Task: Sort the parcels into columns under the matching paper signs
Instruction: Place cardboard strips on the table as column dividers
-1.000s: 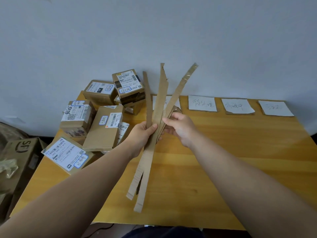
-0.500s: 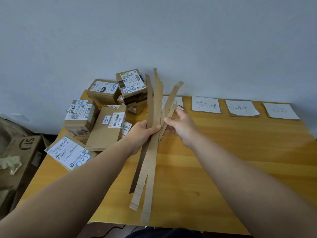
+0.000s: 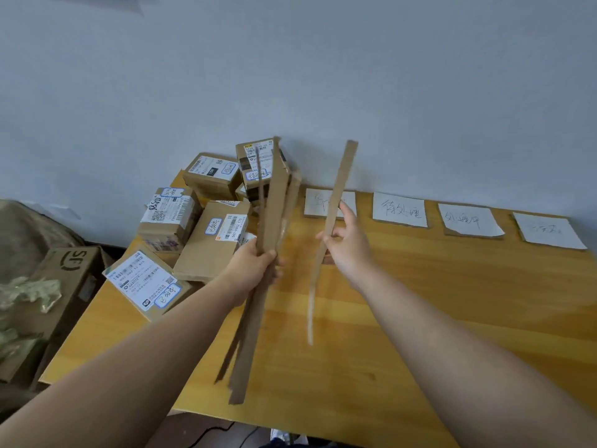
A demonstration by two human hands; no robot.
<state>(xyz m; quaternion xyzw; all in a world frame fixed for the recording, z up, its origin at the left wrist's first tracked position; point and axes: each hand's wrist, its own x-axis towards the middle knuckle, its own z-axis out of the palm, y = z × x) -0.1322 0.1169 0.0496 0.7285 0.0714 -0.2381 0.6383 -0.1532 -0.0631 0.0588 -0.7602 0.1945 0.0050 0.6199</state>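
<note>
Left hand (image 3: 258, 266) has its fingers wrapped tight round a bundle of cardboard strips (image 3: 274, 202). Right hand (image 3: 350, 250) pinches one single strip (image 3: 342, 176), held up apart from the bundle. The parcels (image 3: 210, 240) sit piled at the far left corner of the table (image 3: 420, 318), none under a sign yet.

My guess is the strips are column dividers. So lay this one flat in the gap between the first sign (image 3: 315, 205) and the second sign (image 3: 400, 210), running straight toward the near edge. It looks floppy, so set one end down first.
</note>
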